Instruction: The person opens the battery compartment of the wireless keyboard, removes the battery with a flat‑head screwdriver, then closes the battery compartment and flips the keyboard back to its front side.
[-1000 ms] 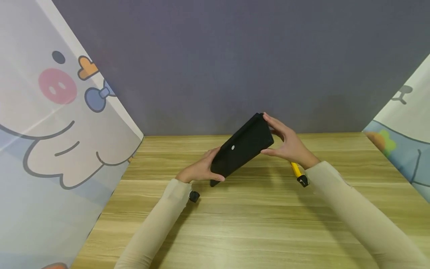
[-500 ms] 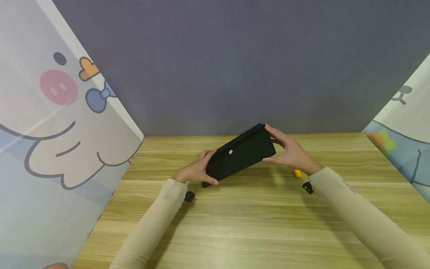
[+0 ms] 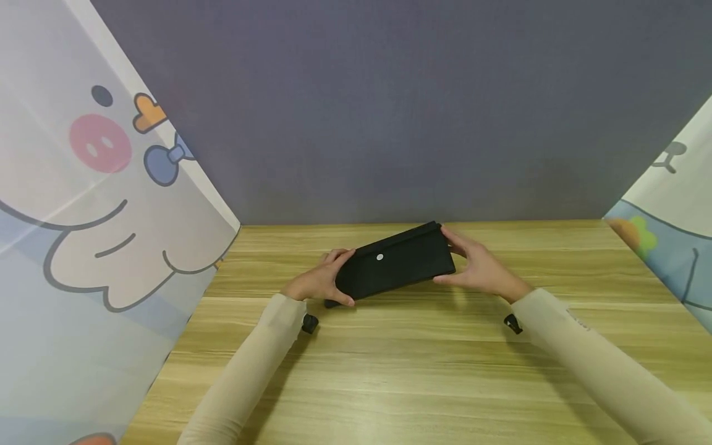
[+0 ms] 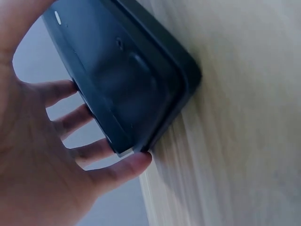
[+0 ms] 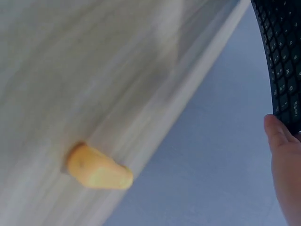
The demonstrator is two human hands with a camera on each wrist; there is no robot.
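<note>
A black keyboard [image 3: 400, 262] is tilted between my two hands, its underside with a white round mark toward the head camera. Its keys [image 5: 284, 66] show in the right wrist view. My left hand [image 3: 319, 281] grips the left end, thumb on the near side, other fingers at the far edge. At the right end, my right hand [image 3: 481, 266] pinches the keyboard between thumb and fingers. That end is raised higher; the left end [image 4: 155, 94] is close to the tabletop, and whether it touches cannot be told.
A yellow object [image 5: 96, 167], blurred, lies on the wooden table [image 3: 378, 383] near my right hand; the right arm hides it in the head view. A grey panel [image 3: 389, 111] stands behind the table, with cartoon-printed panels [image 3: 72, 204] at both sides.
The keyboard has come down toward the table and lies flatter, its right end lowered most. My left hand has shifted slightly left, and my right hand has lowered. Both kept their hold.
</note>
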